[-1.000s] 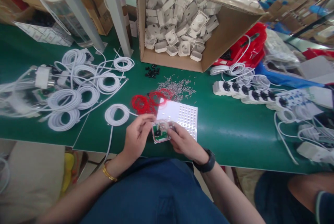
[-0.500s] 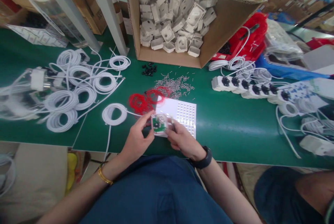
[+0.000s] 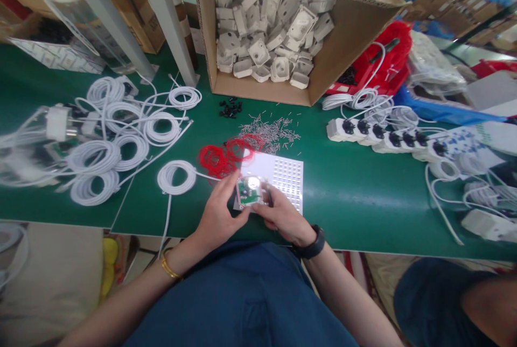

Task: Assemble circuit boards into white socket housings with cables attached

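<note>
Between my two hands is a small clear-covered case [image 3: 249, 192] with a green circuit board inside. My left hand [image 3: 220, 208] grips its left edge, with the thumb below and the fingers above. My right hand [image 3: 283, 212] pinches the right side and lower corner. A white cable runs from the case's left side to a coil [image 3: 176, 177]. Under the case lies a white sheet [image 3: 288, 182] with rows of small stickers. Red rings [image 3: 214, 160] and a scatter of small screws [image 3: 274, 132] lie just beyond.
A cardboard box [image 3: 262, 85] of white housings [image 3: 258, 51] stands at the back. Coiled white cables [image 3: 129, 153] pile on the left. White units with black fittings [image 3: 343, 129] line the right, near a red bin [image 3: 390, 61]. A person's leg [image 3: 432, 304] shows at lower right.
The case has turned slightly and moved a little to the right, so its board shows more fully. My left hand has shifted right with it; both hands keep hold.
</note>
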Available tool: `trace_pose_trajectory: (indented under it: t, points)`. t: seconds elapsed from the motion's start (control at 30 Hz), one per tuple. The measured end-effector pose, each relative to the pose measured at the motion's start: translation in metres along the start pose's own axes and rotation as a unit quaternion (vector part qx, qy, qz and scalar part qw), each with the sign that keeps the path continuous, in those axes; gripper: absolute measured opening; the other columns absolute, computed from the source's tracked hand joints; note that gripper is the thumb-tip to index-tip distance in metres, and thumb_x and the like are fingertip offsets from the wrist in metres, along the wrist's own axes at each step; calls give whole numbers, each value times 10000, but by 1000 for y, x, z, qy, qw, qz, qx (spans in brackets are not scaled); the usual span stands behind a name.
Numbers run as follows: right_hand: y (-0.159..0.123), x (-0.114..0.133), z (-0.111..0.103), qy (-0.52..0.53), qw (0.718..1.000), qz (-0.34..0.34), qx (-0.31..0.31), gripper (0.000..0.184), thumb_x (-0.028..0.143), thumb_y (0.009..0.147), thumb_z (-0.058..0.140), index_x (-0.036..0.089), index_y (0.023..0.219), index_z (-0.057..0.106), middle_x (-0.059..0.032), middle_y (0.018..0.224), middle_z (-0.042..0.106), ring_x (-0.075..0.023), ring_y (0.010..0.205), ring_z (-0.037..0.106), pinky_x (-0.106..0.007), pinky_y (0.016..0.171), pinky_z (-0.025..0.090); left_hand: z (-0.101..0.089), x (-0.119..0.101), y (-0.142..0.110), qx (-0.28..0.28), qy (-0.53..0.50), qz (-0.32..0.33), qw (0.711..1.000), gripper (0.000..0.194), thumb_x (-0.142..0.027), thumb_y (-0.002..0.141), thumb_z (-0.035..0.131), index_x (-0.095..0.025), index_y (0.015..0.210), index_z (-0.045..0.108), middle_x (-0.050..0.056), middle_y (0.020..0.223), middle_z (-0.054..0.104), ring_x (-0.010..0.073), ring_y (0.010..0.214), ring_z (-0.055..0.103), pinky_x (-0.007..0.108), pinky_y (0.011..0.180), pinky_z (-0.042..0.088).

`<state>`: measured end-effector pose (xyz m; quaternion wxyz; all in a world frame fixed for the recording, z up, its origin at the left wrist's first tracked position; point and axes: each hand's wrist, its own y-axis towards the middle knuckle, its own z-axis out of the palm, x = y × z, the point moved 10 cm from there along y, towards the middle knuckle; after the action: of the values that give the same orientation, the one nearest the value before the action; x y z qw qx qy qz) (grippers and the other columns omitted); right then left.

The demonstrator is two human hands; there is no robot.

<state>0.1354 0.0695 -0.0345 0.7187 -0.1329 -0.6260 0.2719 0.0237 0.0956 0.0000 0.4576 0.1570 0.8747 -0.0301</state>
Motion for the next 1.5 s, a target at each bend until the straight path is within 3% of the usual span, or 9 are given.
trace_pose_trajectory:
  t: [0.17,0.23,0.33,0.5,0.6,0.73,1.13,1.33,1.5]
  points:
    - [-1,15,-25,-168,985,-44,-9,334,328,757,629,181,1049,561,23,733,558,-74,483,411,-201,426,335,6,1,-1,-9,43,57,997,660,-291,733,650,-161,1323,385,139,1257,527,269,1160,506,431,994,429]
    - [-3,42,-52,-280,951,-95,-88,179,337,783,599,159,797,607,-2,673,581,-120,566,490,-237,515,370,7,0,-2,-16,49,79,996,635,-294,715,670,-169,1285,420,136,1222,550,272,1129,524,429,970,448]
    - [-3,94,-75,-363,890,-172,-214,382,373,876,468,184,545,469,15,494,490,-124,501,460,-252,520,338,9,-3,-3,-14,51,102,993,608,-281,705,682,-172,1254,445,131,1198,563,271,1109,532,425,960,454]
    - [55,143,13,-462,830,-309,-43,118,147,857,491,174,777,573,-13,772,635,-126,713,572,-235,676,393,12,-10,0,9,41,121,992,612,-266,710,674,-172,1266,433,131,1168,569,271,1091,531,435,951,452]
    - [103,136,46,-577,777,-249,-34,84,162,863,522,179,833,599,-52,901,662,-152,847,593,-256,753,389,11,-11,2,8,29,122,992,620,-281,715,669,-178,1272,419,131,1153,571,271,1074,536,439,934,463]
    - [138,121,56,-645,744,-167,-43,72,204,824,602,175,890,598,-100,927,671,-209,880,612,-287,725,396,13,-9,3,15,21,123,992,660,-273,694,685,-181,1283,401,131,1159,563,279,1072,529,451,937,460]
    - [136,124,21,-540,814,-203,-64,129,122,868,440,164,898,559,-24,762,678,-116,716,614,-202,663,396,18,-9,3,41,31,112,992,698,-298,688,711,-168,1289,380,142,1212,535,298,1135,491,489,985,411]
    - [115,139,-11,-478,836,-233,-137,164,255,877,467,160,764,539,-20,681,616,-124,616,541,-236,607,376,22,-5,4,46,38,94,994,812,-406,582,801,-196,1258,404,125,1189,548,309,1117,496,509,970,409]
    - [57,128,-44,-259,917,-272,-132,85,241,844,505,176,874,551,23,679,584,-76,493,446,-204,494,352,19,0,6,22,15,76,997,645,-348,658,753,-203,1200,434,95,1133,558,276,1063,510,453,931,432]
